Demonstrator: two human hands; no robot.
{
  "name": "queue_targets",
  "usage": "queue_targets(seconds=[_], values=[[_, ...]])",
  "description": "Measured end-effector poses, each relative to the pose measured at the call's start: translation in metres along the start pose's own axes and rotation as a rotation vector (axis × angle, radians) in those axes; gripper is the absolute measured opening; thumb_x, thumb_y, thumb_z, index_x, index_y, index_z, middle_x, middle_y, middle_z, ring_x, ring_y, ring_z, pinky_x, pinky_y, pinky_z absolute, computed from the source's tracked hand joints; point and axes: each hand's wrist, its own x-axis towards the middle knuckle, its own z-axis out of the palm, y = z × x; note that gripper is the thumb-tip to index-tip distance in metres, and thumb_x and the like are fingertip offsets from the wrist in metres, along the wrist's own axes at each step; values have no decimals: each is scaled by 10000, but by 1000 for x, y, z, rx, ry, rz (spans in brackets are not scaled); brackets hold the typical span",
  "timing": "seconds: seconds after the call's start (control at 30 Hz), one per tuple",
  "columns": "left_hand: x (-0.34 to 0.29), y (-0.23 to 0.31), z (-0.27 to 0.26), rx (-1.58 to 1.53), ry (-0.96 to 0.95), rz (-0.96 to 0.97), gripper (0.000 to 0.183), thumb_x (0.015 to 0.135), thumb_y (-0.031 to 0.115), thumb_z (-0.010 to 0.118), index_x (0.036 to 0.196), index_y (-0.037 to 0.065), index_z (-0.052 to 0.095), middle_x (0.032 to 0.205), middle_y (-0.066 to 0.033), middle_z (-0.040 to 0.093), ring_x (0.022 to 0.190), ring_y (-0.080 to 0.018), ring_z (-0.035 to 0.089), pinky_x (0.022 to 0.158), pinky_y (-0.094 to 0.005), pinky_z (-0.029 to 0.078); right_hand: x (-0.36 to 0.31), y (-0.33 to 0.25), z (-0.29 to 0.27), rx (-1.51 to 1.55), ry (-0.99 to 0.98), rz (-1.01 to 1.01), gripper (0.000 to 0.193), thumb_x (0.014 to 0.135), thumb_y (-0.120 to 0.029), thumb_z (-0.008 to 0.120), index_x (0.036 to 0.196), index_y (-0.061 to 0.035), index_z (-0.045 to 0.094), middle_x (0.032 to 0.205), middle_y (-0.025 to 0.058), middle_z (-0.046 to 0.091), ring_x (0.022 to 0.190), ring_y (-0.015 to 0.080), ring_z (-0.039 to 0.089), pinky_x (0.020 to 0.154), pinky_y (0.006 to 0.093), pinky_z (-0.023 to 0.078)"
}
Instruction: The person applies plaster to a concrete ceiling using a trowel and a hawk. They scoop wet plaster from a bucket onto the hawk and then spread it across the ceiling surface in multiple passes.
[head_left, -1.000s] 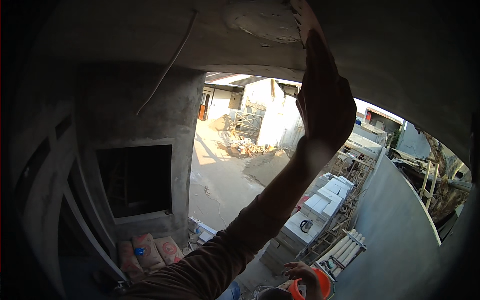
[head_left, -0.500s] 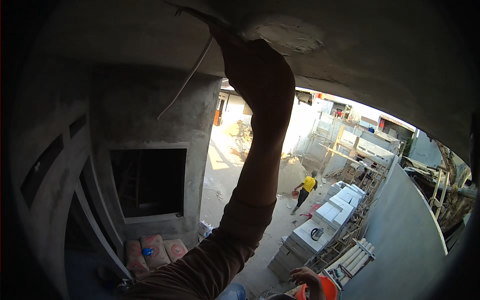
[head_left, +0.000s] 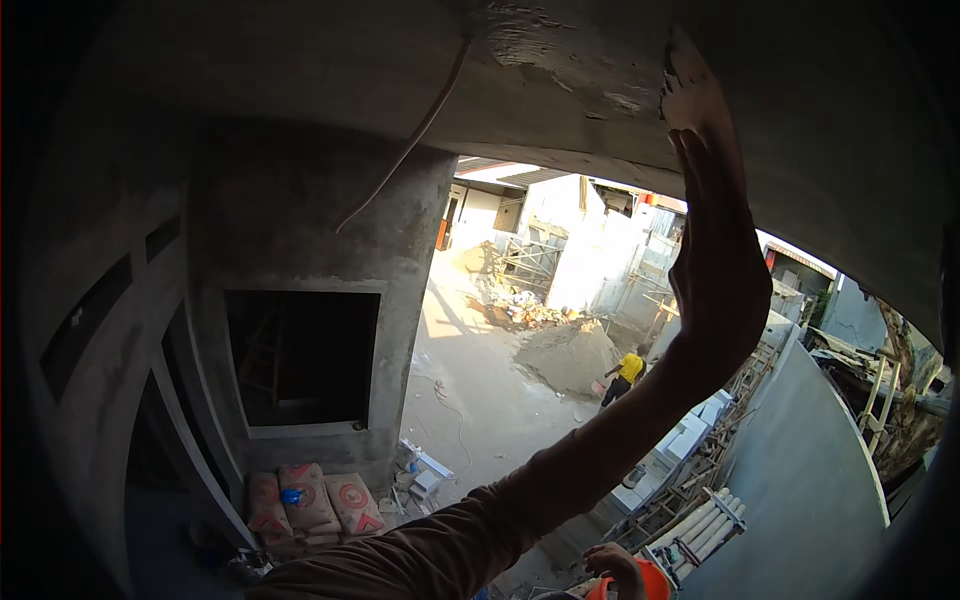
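Observation:
My left arm, in a dark sleeve, reaches up across the picture to the ceiling. My left hand [head_left: 722, 245] is closed on a trowel [head_left: 702, 98], its handle hidden by the fingers. The trowel's blade lies against the dim ceiling, with wet plaster along its edge. Left of the blade is a rough plaster patch [head_left: 525, 40], and a thin cable [head_left: 410, 145] hangs down beside that patch. Low in the picture, my right hand [head_left: 612, 562] is held in front of an orange bucket [head_left: 655, 580], fingers loosely bent and apart, with nothing visible in them.
Stacked sacks [head_left: 310, 497] lie below a dark window opening [head_left: 300, 360] at left. In the yard below, a person in yellow [head_left: 630, 368] stands near a sand heap [head_left: 570, 355]. Pale blocks [head_left: 672, 445] and bundled poles [head_left: 700, 530] line the grey wall [head_left: 805, 460] at right.
My left hand has moved right along the ceiling with the trowel, away from the hanging cable, uncovering the rough patch. My right hand stays near the orange bucket. The person in yellow has shifted slightly.

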Motion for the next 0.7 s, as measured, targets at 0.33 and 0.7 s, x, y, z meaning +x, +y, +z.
queue_targets(seconds=[0.33, 0.7], values=[[100, -32, -128, -41, 178, 213, 627, 953, 18, 491, 1523, -20, 232, 1381, -288, 468, 994, -333, 641, 831, -344, 503, 13, 39, -10, 392, -180, -227, 343, 834, -177, 646, 1153, -52, 624, 760, 130, 700, 502, 213, 640, 394, 336, 462], [114, -18, -124, -96, 247, 244, 135, 932, -12, 465, 1055, 27, 504, 808, -60, 521, 718, -150, 533, 779, -319, 490, 1, -4, 5, -100, 66, -124, 136, 780, -126, 637, 876, -37, 673, 654, 138, 659, 454, 258, 622, 385, 369, 451]])
